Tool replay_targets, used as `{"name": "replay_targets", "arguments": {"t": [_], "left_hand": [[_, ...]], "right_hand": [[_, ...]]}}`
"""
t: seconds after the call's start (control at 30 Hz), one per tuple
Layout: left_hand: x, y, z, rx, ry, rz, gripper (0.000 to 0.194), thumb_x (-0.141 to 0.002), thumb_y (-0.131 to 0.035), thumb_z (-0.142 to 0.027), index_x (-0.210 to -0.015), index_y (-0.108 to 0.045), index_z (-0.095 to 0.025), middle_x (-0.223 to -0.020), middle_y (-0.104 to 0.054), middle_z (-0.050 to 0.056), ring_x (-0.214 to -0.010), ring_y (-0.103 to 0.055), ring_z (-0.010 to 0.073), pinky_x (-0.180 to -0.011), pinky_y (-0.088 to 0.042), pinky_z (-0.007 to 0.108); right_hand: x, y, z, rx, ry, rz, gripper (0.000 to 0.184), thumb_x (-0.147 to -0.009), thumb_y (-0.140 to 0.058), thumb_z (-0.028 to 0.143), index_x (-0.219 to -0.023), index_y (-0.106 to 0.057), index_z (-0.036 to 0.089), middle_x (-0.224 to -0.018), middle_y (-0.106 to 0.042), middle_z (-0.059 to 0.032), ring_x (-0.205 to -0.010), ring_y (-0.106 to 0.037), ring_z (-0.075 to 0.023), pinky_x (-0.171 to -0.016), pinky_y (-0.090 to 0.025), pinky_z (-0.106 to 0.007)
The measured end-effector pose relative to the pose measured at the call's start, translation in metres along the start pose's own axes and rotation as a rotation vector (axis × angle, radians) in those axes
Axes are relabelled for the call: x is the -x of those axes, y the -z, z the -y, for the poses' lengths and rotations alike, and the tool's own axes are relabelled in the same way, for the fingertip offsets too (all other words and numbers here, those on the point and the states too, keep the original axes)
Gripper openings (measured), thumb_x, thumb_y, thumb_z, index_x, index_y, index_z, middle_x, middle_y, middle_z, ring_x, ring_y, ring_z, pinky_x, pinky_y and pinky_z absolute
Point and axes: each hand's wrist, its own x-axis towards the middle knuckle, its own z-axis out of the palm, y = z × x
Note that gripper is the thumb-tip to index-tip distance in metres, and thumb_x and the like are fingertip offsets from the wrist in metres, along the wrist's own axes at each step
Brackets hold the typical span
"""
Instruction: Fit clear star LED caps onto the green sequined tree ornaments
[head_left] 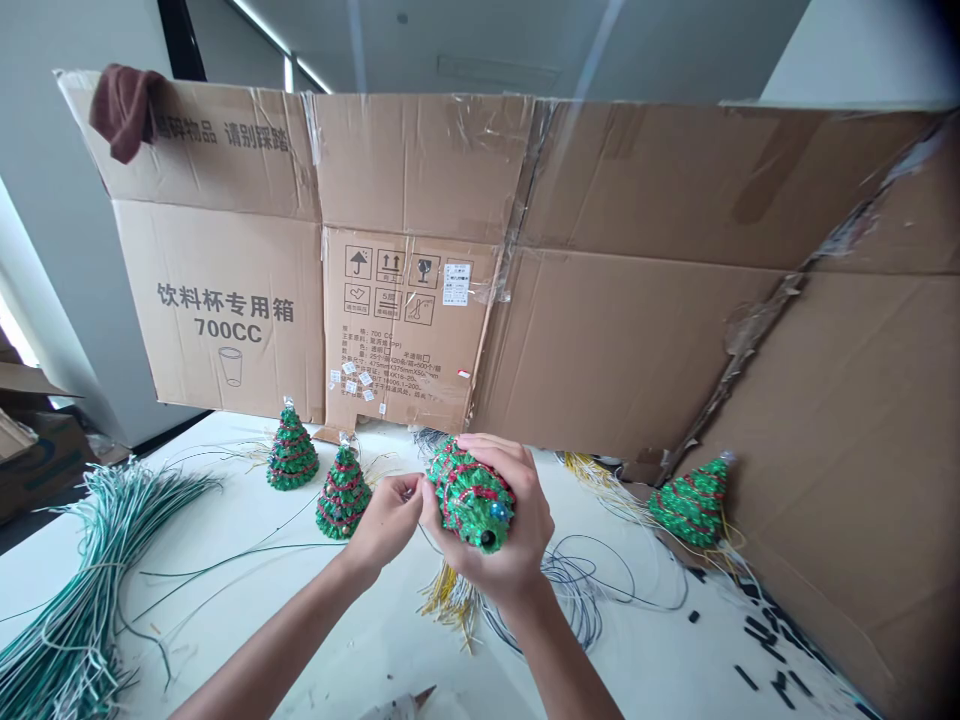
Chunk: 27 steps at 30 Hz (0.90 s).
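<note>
A small green Christmas tree [463, 488] with red garland lies tipped in my right hand [517, 510], whose fingers wrap around its side. A blue bead and a black round spot show at its near end. My left hand [391, 515] is closed in a pinch beside the tree, close to my right thumb. What the pinch holds, if anything, is too small to make out. Two similar trees stand upright to the left, a farther tree [292, 447] and a nearer tree [343, 493].
A bundle of green and white wires [97, 590] lies at left on the white table [247, 625]. Coiled grey wire [574, 600] and yellow-tipped strands [450, 597] lie below my hands. Cardboard walls [600, 340] enclose the back and right. Another tree [694, 503] leans there, near black pieces [765, 640].
</note>
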Motion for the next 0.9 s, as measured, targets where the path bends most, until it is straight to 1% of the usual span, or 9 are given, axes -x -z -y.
{"name": "replay_targets", "arguments": {"t": [0.2,0.3,0.33,0.43,0.47,0.5,0.57,0.7,0.9], "left_hand": [[-0.002,0.022,-0.021,-0.180,-0.129,-0.197,0.051,-0.102,-0.060,-0.062,-0.083,-0.071,-0.016,-0.076,-0.064,0.004,-0.073,-0.054,0.0183,-0.066,-0.042,0.025],[0.015,0.030,-0.048,-0.237,-0.203,-0.318,0.044,-0.109,-0.053,-0.055,-0.090,-0.069,-0.019,-0.062,-0.041,-0.005,-0.056,-0.032,0.0131,-0.055,-0.027,0.026],[0.024,0.030,-0.058,-0.258,-0.250,-0.347,0.041,-0.110,-0.053,-0.051,-0.089,-0.068,-0.019,-0.060,-0.037,-0.006,-0.056,-0.030,0.0128,-0.054,-0.025,0.026],[0.053,0.026,-0.086,-0.454,-0.682,-0.444,0.019,-0.104,-0.069,-0.029,-0.086,-0.068,-0.021,-0.058,-0.040,-0.008,-0.051,-0.032,0.0097,-0.050,-0.027,0.025],[0.062,0.023,-0.092,-0.530,-0.799,-0.440,0.009,-0.099,-0.074,-0.021,-0.091,-0.070,-0.021,-0.061,-0.048,-0.008,-0.050,-0.034,0.0082,-0.049,-0.027,0.024],[0.069,0.019,-0.097,-0.598,-0.903,-0.421,0.007,-0.095,-0.077,-0.016,-0.097,-0.073,-0.021,-0.061,-0.049,-0.008,-0.049,-0.037,0.0071,-0.048,-0.028,0.023],[0.079,0.013,-0.102,-0.693,-1.009,-0.437,0.017,-0.091,-0.081,-0.011,-0.104,-0.074,-0.020,-0.064,-0.052,-0.008,-0.050,-0.038,0.0064,-0.048,-0.031,0.022],[0.085,0.006,-0.101,-0.787,-1.041,-0.532,0.024,-0.089,-0.082,-0.004,-0.106,-0.077,-0.020,-0.062,-0.047,-0.009,-0.051,-0.038,0.0064,-0.050,-0.035,0.021],[0.089,0.005,-0.105,-0.828,-1.046,-0.519,0.022,-0.089,-0.081,-0.002,-0.102,-0.077,-0.020,-0.060,-0.049,-0.009,-0.050,-0.041,0.0055,-0.050,-0.037,0.019]], "right_hand": [[-0.004,0.008,-0.011,0.134,0.048,0.004,0.059,-0.077,-0.084,0.012,-0.132,-0.062,0.020,-0.113,-0.077,-0.0130,-0.103,-0.076,-0.0326,-0.085,-0.064,-0.053],[-0.005,0.013,-0.017,0.195,0.064,0.034,0.059,-0.077,-0.081,0.014,-0.132,-0.062,0.020,-0.112,-0.077,-0.0127,-0.103,-0.076,-0.0330,-0.086,-0.063,-0.053],[-0.005,0.014,-0.019,0.206,0.069,0.043,0.058,-0.077,-0.080,0.014,-0.132,-0.062,0.020,-0.112,-0.078,-0.0127,-0.104,-0.076,-0.0331,-0.087,-0.063,-0.053],[-0.004,0.015,-0.023,0.227,0.090,0.057,0.058,-0.076,-0.078,0.013,-0.131,-0.062,0.020,-0.112,-0.078,-0.0128,-0.104,-0.076,-0.0331,-0.087,-0.061,-0.052],[-0.004,0.015,-0.024,0.233,0.097,0.060,0.059,-0.076,-0.077,0.012,-0.132,-0.061,0.020,-0.113,-0.078,-0.0130,-0.105,-0.076,-0.0331,-0.088,-0.061,-0.052],[-0.003,0.015,-0.024,0.239,0.103,0.062,0.060,-0.075,-0.075,0.010,-0.133,-0.061,0.020,-0.113,-0.078,-0.0131,-0.106,-0.076,-0.0332,-0.088,-0.061,-0.052],[-0.002,0.015,-0.024,0.249,0.113,0.068,0.062,-0.075,-0.073,0.008,-0.134,-0.061,0.020,-0.114,-0.079,-0.0132,-0.107,-0.076,-0.0332,-0.089,-0.060,-0.052],[-0.002,0.015,-0.022,0.270,0.138,0.068,0.060,-0.077,-0.072,0.007,-0.135,-0.061,0.020,-0.115,-0.079,-0.0136,-0.108,-0.077,-0.0332,-0.089,-0.061,-0.051],[-0.004,0.014,-0.022,0.303,0.153,0.070,0.061,-0.078,-0.073,0.004,-0.136,-0.060,0.020,-0.115,-0.080,-0.0140,-0.110,-0.078,-0.0341,-0.090,-0.061,-0.051]]}}
